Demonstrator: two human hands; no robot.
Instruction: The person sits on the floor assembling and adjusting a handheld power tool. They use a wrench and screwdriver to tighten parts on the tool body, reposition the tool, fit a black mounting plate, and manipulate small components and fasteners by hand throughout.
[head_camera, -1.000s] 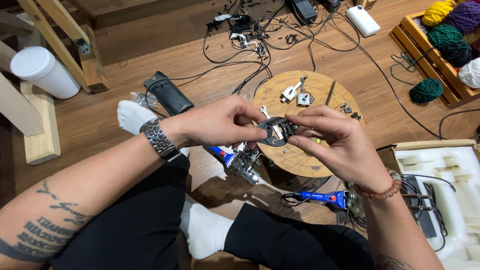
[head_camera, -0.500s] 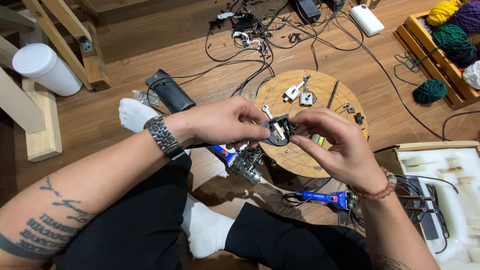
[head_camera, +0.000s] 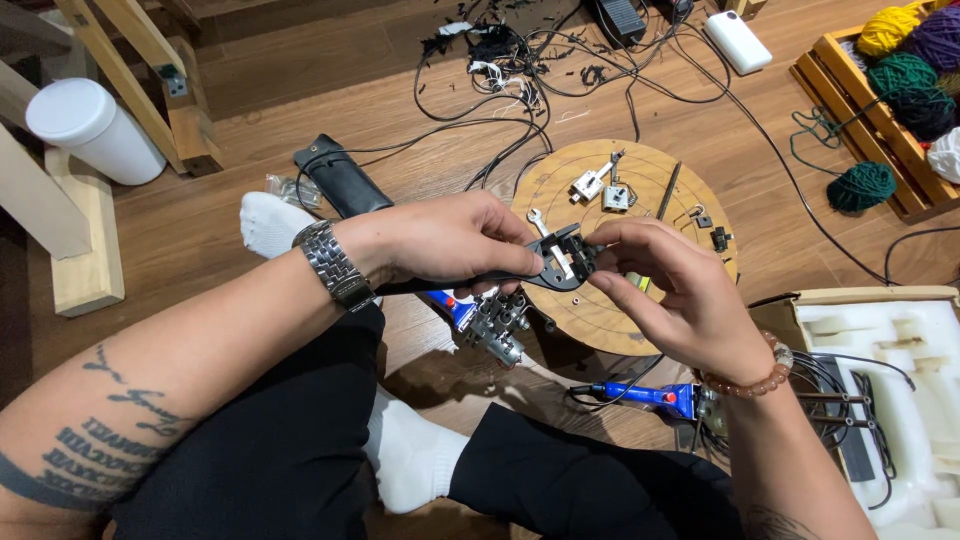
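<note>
Head view: the left hand (head_camera: 450, 240) stays clamped on the black frame piece (head_camera: 560, 262), held above the near edge of the round wooden board (head_camera: 650, 320) on the floor. The right hand (head_camera: 680, 300) has shifted lower since a second ago, its fingertips (head_camera: 600, 238) now pinching the piece's right end, so the fitting goes on.

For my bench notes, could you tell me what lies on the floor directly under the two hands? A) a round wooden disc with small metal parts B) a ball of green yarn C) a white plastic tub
A: the round wooden disc with small metal parts lies just beneath the left hand and right hand, which hold a small black frame part.
</note>
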